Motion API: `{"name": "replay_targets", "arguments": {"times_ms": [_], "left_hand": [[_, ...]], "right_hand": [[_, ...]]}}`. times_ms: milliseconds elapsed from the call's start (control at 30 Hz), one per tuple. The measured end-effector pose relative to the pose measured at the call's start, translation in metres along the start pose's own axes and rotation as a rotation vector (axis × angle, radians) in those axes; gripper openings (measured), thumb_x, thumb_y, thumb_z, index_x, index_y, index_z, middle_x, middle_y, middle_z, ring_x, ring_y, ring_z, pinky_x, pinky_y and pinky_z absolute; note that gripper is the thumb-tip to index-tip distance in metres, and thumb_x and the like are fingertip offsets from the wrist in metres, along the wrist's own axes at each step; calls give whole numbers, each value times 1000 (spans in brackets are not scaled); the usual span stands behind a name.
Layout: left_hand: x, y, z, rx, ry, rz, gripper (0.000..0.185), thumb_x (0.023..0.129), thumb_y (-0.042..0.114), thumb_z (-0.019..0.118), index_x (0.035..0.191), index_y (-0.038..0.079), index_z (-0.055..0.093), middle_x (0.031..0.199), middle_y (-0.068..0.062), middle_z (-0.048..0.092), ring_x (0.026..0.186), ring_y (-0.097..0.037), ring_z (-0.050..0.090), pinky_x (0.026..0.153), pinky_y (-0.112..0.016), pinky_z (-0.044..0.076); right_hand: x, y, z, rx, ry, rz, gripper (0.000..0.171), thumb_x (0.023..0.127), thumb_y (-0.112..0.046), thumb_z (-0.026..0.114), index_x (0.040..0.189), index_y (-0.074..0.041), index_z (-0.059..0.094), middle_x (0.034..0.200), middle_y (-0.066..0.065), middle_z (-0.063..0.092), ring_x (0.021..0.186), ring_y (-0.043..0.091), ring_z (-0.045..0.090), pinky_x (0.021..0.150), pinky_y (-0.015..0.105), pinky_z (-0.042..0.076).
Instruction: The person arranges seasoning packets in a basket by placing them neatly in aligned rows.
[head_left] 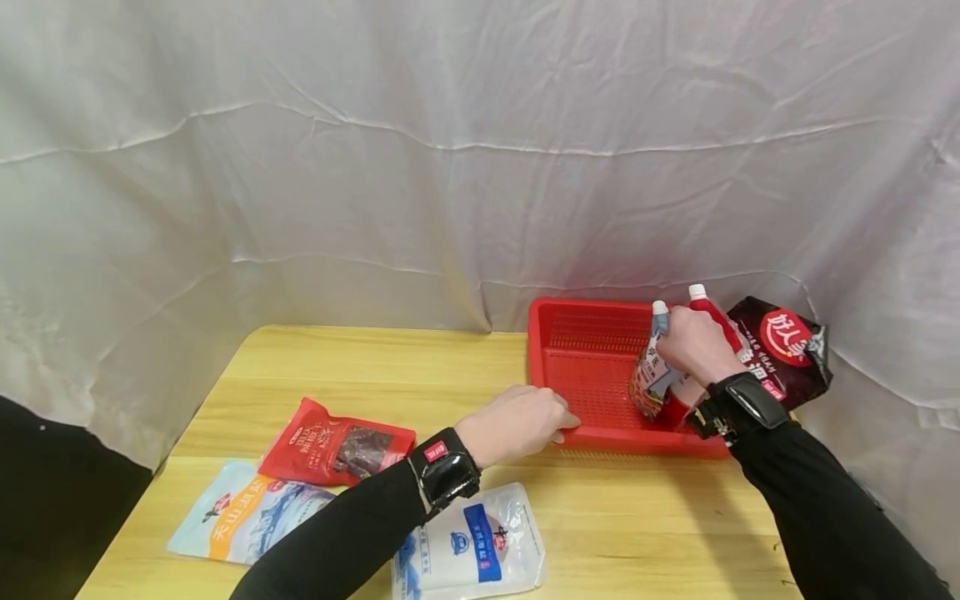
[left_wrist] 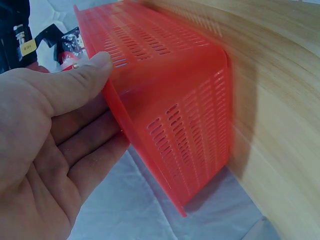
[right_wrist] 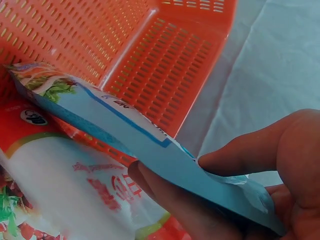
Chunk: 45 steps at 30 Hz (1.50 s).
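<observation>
Right hand (head_left: 693, 343) grips a spouted pouch (head_left: 651, 367), lowering it into the red basket (head_left: 585, 367) at the worktop's far right corner. Left hand (head_left: 517, 421), fingers straight, steadies the near rim. Probably letting go next, gently.

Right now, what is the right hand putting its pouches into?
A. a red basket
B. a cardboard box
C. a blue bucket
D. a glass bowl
A: the right hand pinches two spouted pouches standing inside the red basket, a slotted plastic one on the wooden table, while the left hand touches its front rim.
</observation>
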<state>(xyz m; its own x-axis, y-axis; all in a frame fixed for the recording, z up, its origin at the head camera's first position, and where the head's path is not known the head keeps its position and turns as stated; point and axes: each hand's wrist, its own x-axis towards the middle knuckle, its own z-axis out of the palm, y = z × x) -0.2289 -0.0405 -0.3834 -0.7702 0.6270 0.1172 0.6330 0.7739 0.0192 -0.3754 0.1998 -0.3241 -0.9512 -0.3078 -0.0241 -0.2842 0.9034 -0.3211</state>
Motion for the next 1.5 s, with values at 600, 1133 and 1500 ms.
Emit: {"name": "replay_targets", "arguments": {"times_ms": [600, 1133, 1500], "left_hand": [[-1, -1, 0, -29, 8, -13, 9, 98, 23, 74, 106, 24, 79, 84, 11, 65, 83, -5, 64, 68, -18, 50], [-3, -5, 7, 16, 26, -37, 22, 100, 20, 71, 121, 23, 76, 105, 8, 72, 96, -6, 67, 79, -19, 55], [-16, -9, 9, -27, 112, -29, 23, 99, 17, 73, 122, 18, 76, 111, 4, 70, 102, -10, 66, 92, -19, 54]], "right_hand": [[-24, -4, -14, 2, 199, -75, 63, 101, -30, 58, 147, 10, 43, 113, 33, 64, 86, 41, 67, 66, 48, 53], [-60, -27, 16, 187, 468, -321, 36, 98, -9, 61, 132, -2, 65, 122, 23, 69, 97, 40, 65, 84, 58, 52], [-79, -31, 66, 170, 247, -399, 26, 97, -10, 68, 122, -3, 70, 113, 15, 74, 87, 25, 66, 73, 39, 55]]}}
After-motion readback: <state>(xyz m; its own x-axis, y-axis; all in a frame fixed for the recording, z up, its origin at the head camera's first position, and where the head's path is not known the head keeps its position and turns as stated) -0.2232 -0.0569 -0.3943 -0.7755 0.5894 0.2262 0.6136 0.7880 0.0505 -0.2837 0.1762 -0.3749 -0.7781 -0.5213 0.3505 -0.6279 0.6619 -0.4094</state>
